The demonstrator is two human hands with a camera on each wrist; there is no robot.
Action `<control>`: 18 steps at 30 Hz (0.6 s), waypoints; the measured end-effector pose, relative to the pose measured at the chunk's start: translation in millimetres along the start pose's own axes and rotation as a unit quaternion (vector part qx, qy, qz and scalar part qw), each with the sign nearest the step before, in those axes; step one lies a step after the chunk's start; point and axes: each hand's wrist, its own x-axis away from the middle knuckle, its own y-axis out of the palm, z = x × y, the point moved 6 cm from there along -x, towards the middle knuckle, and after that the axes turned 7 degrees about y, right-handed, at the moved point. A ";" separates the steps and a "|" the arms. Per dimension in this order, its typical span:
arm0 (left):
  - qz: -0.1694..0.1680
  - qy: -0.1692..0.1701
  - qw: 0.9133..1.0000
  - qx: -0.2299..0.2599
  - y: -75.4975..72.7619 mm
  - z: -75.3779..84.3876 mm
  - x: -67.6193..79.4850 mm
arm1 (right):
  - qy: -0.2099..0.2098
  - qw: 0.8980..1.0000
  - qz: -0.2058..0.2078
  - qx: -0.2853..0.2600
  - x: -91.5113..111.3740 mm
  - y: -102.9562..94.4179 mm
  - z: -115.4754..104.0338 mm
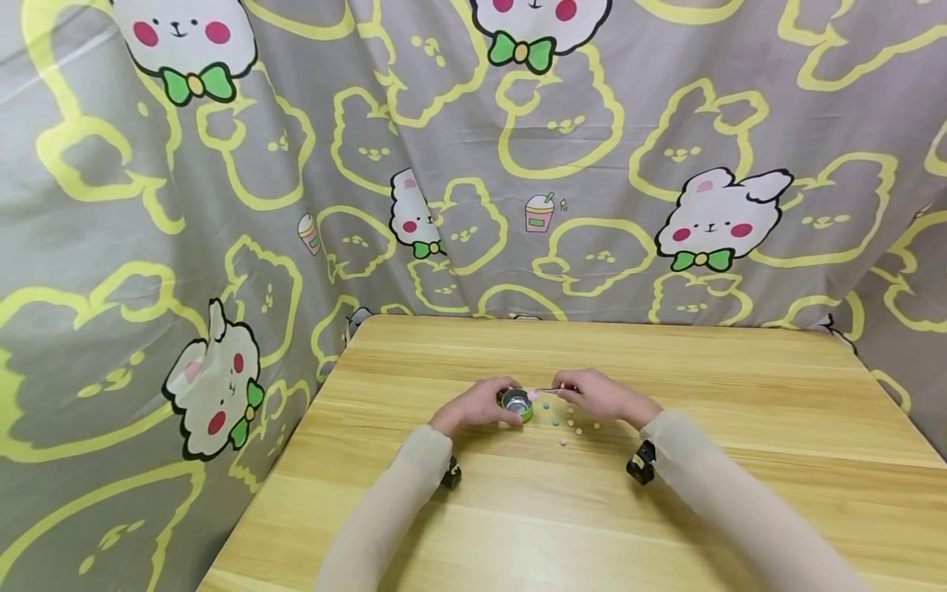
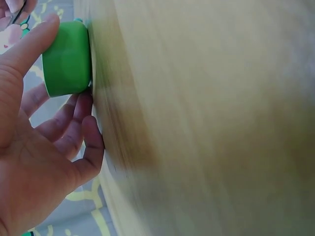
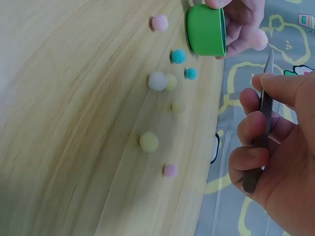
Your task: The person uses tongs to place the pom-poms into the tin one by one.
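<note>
My left hand (image 1: 482,403) grips a small green tin (image 2: 66,61) that stands on the table, thumb on one side and fingers round the other. The tin's inside looks silvery from above in the head view. In my right hand (image 1: 601,395) is a pair of dark metal tweezers (image 3: 266,105), pinched between thumb and fingers. A pale pink pom-pom (image 3: 257,39) sits at the tweezers' tips, close beside the tin's rim and above the table. Loose pom-poms lie between the hands, among them a blue one (image 3: 178,56), a white one (image 3: 158,81) and a yellow one (image 3: 148,142).
A wooden table (image 1: 666,526) carries everything. More small pom-poms, including a pink one (image 3: 160,22), lie scattered right of the tin. A grey curtain (image 1: 459,164) with cartoon rabbits and yellow outlines hangs behind the table and along its left side.
</note>
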 end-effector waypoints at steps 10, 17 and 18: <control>0.001 -0.004 1.000 0.015 -0.1 -2.1 0.9 | -0.015 1.000 0.000 0.025 -11.2 8.5 -6.3; 0.000 -0.002 1.000 0.017 -0.4 -3.3 0.2 | -0.024 0.999 0.003 0.044 -16.4 10.8 -9.2; 0.000 -0.002 1.000 0.017 -0.3 -3.3 0.1 | -0.023 0.999 0.002 0.047 -16.9 11.1 -8.8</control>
